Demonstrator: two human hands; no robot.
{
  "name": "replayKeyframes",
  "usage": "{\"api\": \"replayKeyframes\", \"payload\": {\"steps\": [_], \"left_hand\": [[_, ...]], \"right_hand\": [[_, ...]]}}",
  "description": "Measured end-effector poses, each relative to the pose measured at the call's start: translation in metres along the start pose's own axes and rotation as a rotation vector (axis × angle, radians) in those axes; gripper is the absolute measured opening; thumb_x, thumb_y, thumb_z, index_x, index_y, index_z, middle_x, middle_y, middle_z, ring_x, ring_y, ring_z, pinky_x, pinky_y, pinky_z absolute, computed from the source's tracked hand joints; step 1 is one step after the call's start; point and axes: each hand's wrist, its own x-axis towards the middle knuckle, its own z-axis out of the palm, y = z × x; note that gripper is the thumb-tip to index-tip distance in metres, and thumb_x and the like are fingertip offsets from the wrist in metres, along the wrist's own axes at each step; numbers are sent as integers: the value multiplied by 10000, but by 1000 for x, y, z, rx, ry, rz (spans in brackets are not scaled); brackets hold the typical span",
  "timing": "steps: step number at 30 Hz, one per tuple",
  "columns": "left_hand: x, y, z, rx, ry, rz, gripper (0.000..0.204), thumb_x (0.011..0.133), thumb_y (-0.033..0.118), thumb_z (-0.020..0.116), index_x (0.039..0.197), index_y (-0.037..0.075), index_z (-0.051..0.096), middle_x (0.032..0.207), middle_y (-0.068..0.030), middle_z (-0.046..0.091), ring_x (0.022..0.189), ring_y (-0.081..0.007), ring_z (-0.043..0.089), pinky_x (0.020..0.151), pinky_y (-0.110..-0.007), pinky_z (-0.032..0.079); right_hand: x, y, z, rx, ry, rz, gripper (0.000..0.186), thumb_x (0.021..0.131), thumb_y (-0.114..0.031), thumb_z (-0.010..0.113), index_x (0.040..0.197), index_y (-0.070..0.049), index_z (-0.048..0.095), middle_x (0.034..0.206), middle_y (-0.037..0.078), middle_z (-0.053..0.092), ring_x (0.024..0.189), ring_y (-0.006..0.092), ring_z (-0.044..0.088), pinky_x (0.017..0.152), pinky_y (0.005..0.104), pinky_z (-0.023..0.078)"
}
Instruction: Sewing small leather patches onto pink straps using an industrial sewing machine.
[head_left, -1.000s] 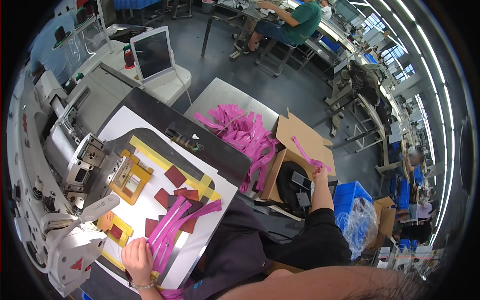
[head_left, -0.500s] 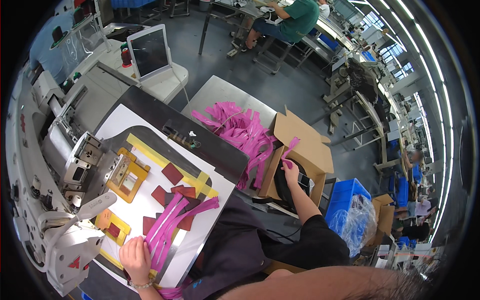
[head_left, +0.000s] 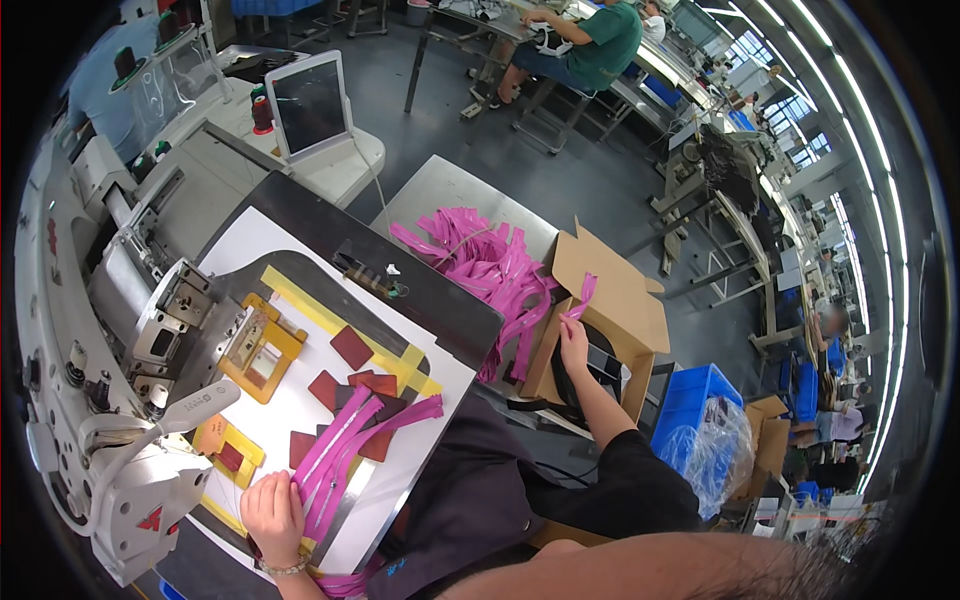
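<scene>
Factory sewing floor, white-topped desk (head_left: 250, 250) beside a grey sewing machine (head_left: 130, 400). Right hand (head_left: 573, 340) is pinching one pink strip (head_left: 584, 293), grip clamped on it, over the open cardboard box (head_left: 620, 300) off the desk's right edge. Left hand (head_left: 272, 515) is pressing flat, fingers together, on a pink strip bundle (head_left: 350, 450) at the desk's near edge, among maroon patches (head_left: 352, 347). Right arm is stretching out, elbow bent; left wrist is lying low. Risk: the light pinch may be letting the strip slip, or the loose pink pile (head_left: 490, 270) may be snagging.
</scene>
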Motion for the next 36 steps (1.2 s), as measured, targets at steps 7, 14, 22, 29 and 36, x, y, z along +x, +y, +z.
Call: {"api": "replayKeyframes", "payload": {"steps": [7, 14, 22, 29, 36], "left_hand": [[-3, 0, -1, 10, -2, -10, 162, 818, 76, 632, 945, -24, 645, 886, -123, 634, 854, -280, 619, 739, -401, 458], [0, 2, -1, -6, 9, -6, 156, 813, 77, 637, 937, -17, 645, 879, -117, 634, 850, -278, 620, 727, -399, 459], [-2, 1, -1, -1, 22, -4, 161, 812, 91, 642, 936, -12, 645, 868, -109, 631, 847, -271, 620, 721, -397, 461], [-3, 0, -4, 19, 19, -4, 163, 809, 95, 648, 937, -5, 648, 885, -110, 640, 851, -271, 623, 735, -398, 466], [7, 6, -9, 57, 44, -36, 160, 780, 85, 679, 917, 4, 656, 884, -99, 649, 844, -257, 629, 753, -386, 488]], "right_hand": [[5, -22, 2, -144, 45, -83, 271, 921, -176, 557, 1173, -103, 626, 1161, 148, 583, 1057, 296, 571, 908, 354, 442], [-9, -22, 1, -512, -224, -94, 538, 783, -341, 700, 1284, -205, 557, 1400, 146, 402, 1297, 337, 361, 1016, 495, 310], [-19, -25, -7, -411, -161, -257, 633, 787, -384, 693, 1343, -169, 483, 1403, 154, 396, 1312, 336, 340, 1045, 486, 235], [3, -49, 15, -393, -33, -377, 421, 813, -225, 648, 1216, -139, 562, 1321, 118, 457, 1257, 317, 394, 1021, 483, 265], [46, -77, 69, 98, 128, -390, 143, 804, -37, 612, 945, -30, 635, 951, 130, 601, 890, 277, 584, 786, 342, 472]]}}
